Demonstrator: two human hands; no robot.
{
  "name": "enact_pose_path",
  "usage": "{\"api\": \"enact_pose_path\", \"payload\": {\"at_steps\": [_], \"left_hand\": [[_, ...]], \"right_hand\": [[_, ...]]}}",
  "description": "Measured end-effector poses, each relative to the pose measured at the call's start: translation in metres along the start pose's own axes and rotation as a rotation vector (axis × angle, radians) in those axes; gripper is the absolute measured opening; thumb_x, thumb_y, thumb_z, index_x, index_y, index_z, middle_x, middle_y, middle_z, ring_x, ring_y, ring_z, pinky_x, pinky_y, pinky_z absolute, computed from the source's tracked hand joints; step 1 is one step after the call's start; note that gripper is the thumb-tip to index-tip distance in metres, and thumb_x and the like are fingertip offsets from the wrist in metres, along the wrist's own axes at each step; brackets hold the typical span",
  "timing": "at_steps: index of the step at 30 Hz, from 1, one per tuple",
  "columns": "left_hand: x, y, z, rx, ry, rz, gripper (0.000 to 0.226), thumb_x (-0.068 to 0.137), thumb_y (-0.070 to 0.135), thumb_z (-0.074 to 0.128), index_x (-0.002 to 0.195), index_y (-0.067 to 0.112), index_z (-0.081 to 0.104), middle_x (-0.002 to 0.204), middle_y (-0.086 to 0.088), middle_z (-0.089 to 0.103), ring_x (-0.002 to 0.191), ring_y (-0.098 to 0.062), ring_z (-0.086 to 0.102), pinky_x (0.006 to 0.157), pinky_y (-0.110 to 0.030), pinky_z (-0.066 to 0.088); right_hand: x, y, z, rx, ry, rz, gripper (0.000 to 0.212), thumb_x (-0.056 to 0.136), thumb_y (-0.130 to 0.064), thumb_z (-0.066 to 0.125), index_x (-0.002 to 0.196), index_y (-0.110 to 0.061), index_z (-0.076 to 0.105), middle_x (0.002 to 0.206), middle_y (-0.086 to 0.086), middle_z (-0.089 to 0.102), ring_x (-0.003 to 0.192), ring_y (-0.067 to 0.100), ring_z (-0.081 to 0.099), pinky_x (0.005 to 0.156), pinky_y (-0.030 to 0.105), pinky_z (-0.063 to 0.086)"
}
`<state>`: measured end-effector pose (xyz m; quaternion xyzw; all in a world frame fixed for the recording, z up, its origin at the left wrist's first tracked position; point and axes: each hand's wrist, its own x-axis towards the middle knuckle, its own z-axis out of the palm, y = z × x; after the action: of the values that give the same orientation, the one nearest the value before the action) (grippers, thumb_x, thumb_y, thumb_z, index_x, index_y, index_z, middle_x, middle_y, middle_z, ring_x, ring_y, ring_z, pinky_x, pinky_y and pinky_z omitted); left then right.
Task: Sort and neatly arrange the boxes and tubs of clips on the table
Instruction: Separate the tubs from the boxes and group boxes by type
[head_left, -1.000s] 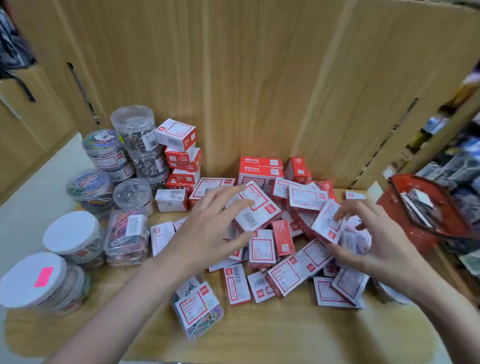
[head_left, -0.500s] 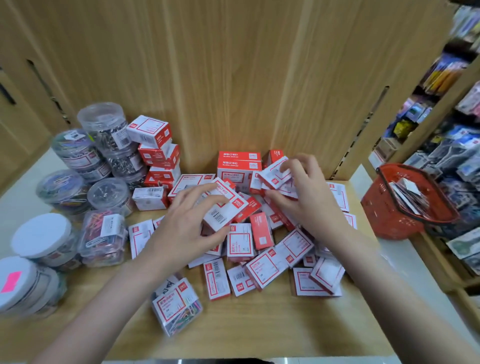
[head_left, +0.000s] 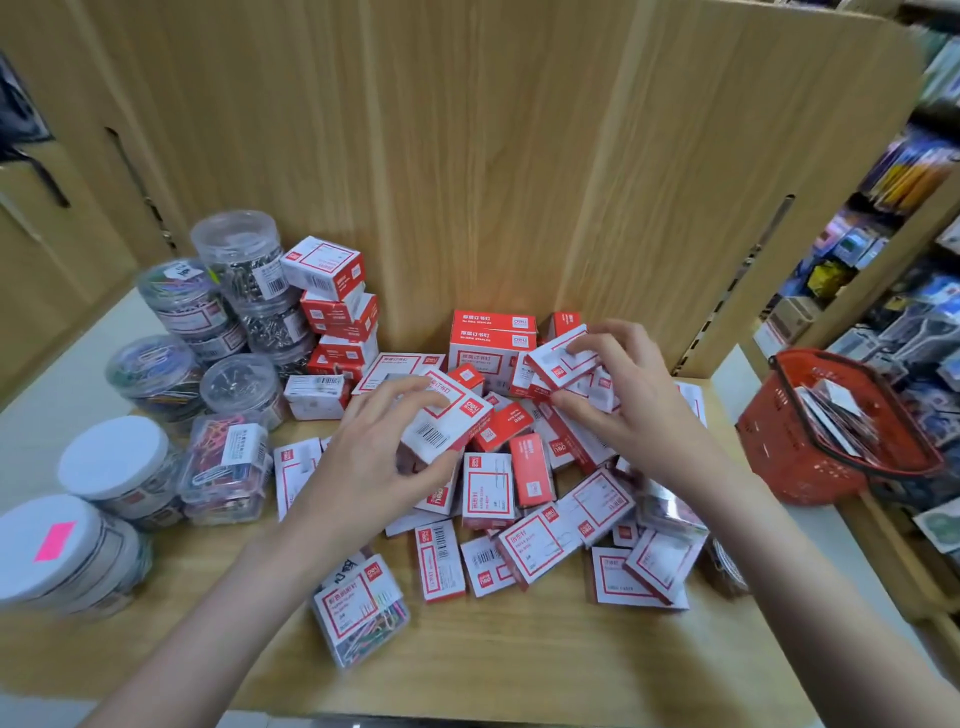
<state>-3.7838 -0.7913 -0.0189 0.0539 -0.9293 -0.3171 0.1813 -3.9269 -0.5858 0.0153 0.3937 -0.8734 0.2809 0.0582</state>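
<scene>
Left hand (head_left: 382, 457) up over the middle of the wooden table (head_left: 519, 670), fingers curled round 1 white-and-red box (head_left: 447, 415), thumb under it and barcode side facing down toward 6 o'clock. Box lifted a little above the pile, tilted.

Right hand (head_left: 631, 410) at about 2 o'clock from the left hand, pinching a second white-and-red box (head_left: 561, 361) between thumb below and fingertips on top. That box also tilted, just above the pile.

Pile of small red and white boxes (head_left: 524, 499) spread loose under and around both hands, lying flat, on edge and across each other, from the middle of the table out to 4 o'clock. 2 bigger red boxes (head_left: 492, 332) stacked at 12 o'clock against the wooden back wall (head_left: 467, 156).

At 10 o'clock, a leaning stack of 4 small boxes (head_left: 337, 312) right beside a tall stack of clear tubs with silver clips (head_left: 249, 275). More clear round tubs with coloured clips (head_left: 156, 374) further toward 9 o'clock. 1 clear square box of coloured clips (head_left: 226, 467) at 9 o'clock, touching the round tubs. 2 tubs with white lids (head_left: 111, 457) at 8 o'clock, the nearer lid with a pink sticker (head_left: 53, 540).

At 6 o'clock, close to the left wrist, 1 clear flat box of coloured clips (head_left: 361, 613) lying alone, tilted.

Off the table at 3 o'clock, a red shopping basket (head_left: 810, 457) with packets inside. Shop shelves (head_left: 883, 260) behind it, blurry.
</scene>
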Motion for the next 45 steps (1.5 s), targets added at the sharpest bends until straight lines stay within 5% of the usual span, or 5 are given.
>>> {"api": "enact_pose_path", "payload": {"at_steps": [9,14,23,37,45], "left_hand": [[-0.017,-0.006,-0.026,0.108,0.104,-0.046,0.038,0.069,0.056,0.050,0.096,0.032,0.062,0.104,0.022,0.052,0.102,-0.010,0.048,0.083,-0.031,0.039],[-0.019,0.002,-0.040,0.135,0.181,-0.140,0.061,0.062,0.065,0.049,0.105,0.024,0.062,0.102,0.017,0.055,0.098,-0.015,0.050,0.077,-0.012,0.026],[-0.015,0.001,-0.052,0.115,0.205,-0.257,0.083,0.062,0.048,0.076,0.130,0.020,0.038,0.125,0.006,0.051,0.113,-0.012,0.049,0.082,-0.016,0.028],[-0.007,0.000,-0.055,0.052,0.202,-0.264,0.092,0.063,0.045,0.080,0.136,0.023,0.030,0.121,0.016,0.042,0.103,0.005,0.037,0.075,0.006,0.020],[-0.004,-0.002,-0.056,0.011,0.217,-0.255,0.095,0.061,0.044,0.080,0.138,0.026,0.027,0.133,0.010,0.045,0.115,-0.003,0.044,0.080,-0.009,0.026]], "right_hand": [[0.022,-0.022,-0.008,-0.068,0.065,-0.140,0.051,0.079,-0.051,0.048,0.107,-0.010,0.057,0.118,0.011,0.049,0.107,0.029,0.047,0.090,0.038,0.038],[0.053,-0.065,0.013,-0.233,-0.103,-0.365,0.043,0.080,-0.048,0.051,0.100,-0.011,0.059,0.099,0.008,0.058,0.097,0.030,0.052,0.087,0.039,0.036],[0.103,-0.091,0.070,-0.510,-0.444,-0.325,0.044,0.081,-0.049,0.059,0.107,-0.014,0.054,0.106,0.005,0.064,0.103,0.024,0.056,0.096,0.038,0.026],[0.114,-0.077,0.073,-0.491,-0.480,-0.385,0.045,0.079,-0.045,0.062,0.111,-0.019,0.046,0.099,0.000,0.065,0.097,0.022,0.056,0.092,0.037,0.021],[0.112,-0.081,0.070,-0.468,-0.442,-0.398,0.040,0.076,-0.039,0.064,0.103,-0.017,0.045,0.087,-0.002,0.063,0.087,0.023,0.058,0.090,0.038,0.026]]}}
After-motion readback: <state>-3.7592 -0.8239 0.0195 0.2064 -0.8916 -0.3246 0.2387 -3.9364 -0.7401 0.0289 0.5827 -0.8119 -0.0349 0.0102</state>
